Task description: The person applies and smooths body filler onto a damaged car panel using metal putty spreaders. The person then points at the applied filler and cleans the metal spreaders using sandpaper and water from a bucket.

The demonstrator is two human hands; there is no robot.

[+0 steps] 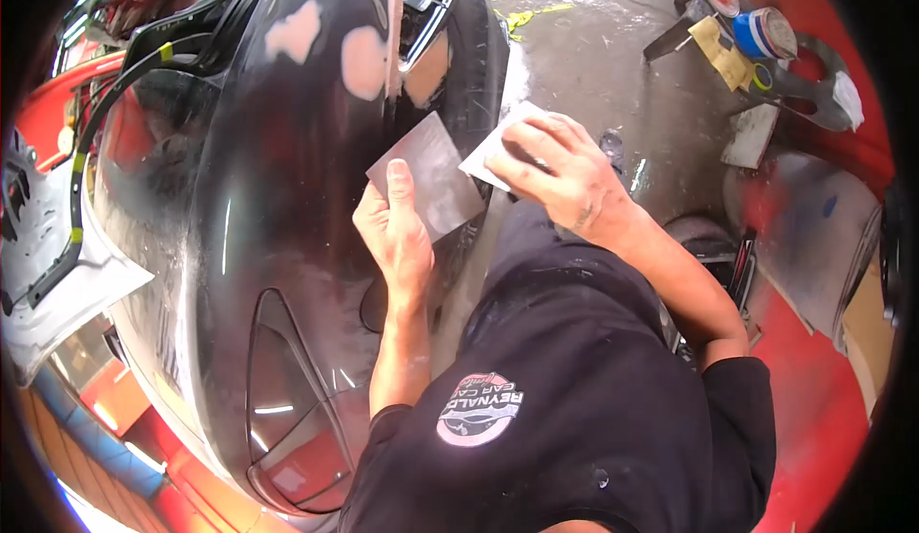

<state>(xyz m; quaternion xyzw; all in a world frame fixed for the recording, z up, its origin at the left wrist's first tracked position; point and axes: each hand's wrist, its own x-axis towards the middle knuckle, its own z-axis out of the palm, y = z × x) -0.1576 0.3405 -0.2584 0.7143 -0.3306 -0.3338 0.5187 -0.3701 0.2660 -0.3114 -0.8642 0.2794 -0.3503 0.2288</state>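
My left hand (397, 231) grips a flat, square grey plate (433, 174), its thumb lying across the face. The plate's surface looks smeared and dull. Close to its right corner, my right hand (565, 164) is closed on a thin white flat piece (491, 157) with a straight edge. Whether this piece touches the plate I cannot tell. Both hands are in front of my body, beside a dark car (297, 150). Pale beige patches (364, 62) mark the car's panel near the light opening (426, 21).
A black trim part (81, 159) with yellow tape lies at the left, over a white sheet (86, 294). On the right stands a stool-like stand (804, 78) bearing a blue-banded can (766, 33) and yellowish paper (720, 52). Large grey sheets (809, 217) lean farther right.
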